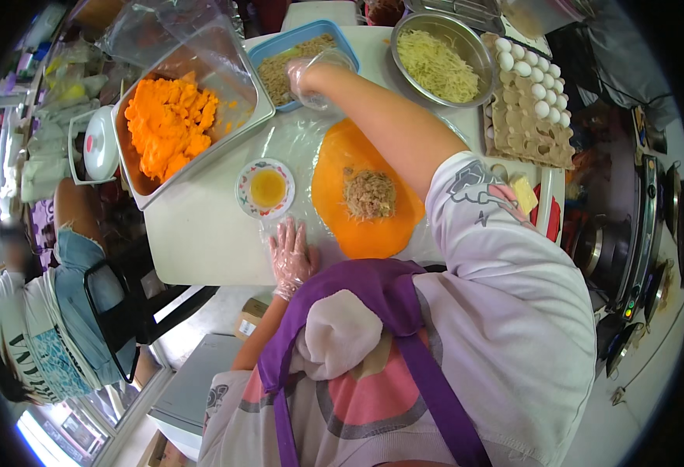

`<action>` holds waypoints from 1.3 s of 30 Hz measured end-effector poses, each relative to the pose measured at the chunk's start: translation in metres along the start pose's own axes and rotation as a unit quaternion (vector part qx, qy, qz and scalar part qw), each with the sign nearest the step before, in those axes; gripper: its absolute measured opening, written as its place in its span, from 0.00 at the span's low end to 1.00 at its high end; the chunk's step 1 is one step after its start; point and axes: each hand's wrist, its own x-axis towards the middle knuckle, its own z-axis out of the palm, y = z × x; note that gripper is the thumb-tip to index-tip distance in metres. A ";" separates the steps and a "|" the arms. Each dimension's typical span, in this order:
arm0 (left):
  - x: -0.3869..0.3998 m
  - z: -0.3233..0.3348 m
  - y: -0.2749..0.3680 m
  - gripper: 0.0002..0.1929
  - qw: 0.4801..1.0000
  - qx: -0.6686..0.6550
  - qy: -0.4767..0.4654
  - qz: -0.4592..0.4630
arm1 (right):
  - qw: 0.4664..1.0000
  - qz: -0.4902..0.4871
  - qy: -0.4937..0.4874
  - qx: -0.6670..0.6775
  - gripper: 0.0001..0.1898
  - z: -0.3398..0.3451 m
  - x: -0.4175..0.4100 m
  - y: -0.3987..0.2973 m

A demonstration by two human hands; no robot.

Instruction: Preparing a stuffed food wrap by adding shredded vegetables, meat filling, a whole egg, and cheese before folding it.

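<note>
My right hand point(314, 80), in a clear plastic glove, reaches into a blue plastic container point(345, 36) of brown minced filling point(278, 71). Its fingertips are partly hidden, so whether they grip any filling does not show. My left hand point(292, 257), also gloved, rests palm down near the table's front edge, fingers slightly spread on the clear plastic sheet point(295, 137). Between me and the container lies a flattened orange sheet of dough or mash point(342, 157) on that plastic. A mound of shredded filling point(371, 194) is heaped at its middle. My right forearm passes over its far right part.
A metal pan point(231, 125) holds orange mash point(170, 125) at left. Beside my left hand is a saucer of yellow liquid point(268, 188). At right are a steel bowl of pale shreds point(438, 65), an egg tray point(526, 131) and yellow butter-like blocks point(523, 192). A person point(56, 327) sits at left.
</note>
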 end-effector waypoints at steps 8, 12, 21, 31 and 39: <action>0.001 -0.004 0.004 0.28 1.000 -0.009 -0.004 -0.003 | 0.995 0.004 0.025 0.095 0.14 0.008 -0.009 0.004; 0.000 -0.003 0.003 0.28 1.000 -0.008 -0.003 -0.001 | 0.984 0.029 0.068 0.164 0.16 0.009 -0.014 0.014; 0.001 -0.001 0.003 0.28 1.000 -0.002 -0.002 0.005 | 0.927 0.005 0.044 0.371 0.13 0.030 0.005 0.074; 0.000 0.008 0.000 0.27 0.999 0.007 0.034 0.011 | 0.984 0.031 0.173 -0.015 0.14 0.011 -0.030 0.020; -0.001 0.003 0.003 0.27 0.999 0.000 0.038 0.004 | 0.998 0.015 0.031 0.051 0.15 0.008 -0.041 -0.015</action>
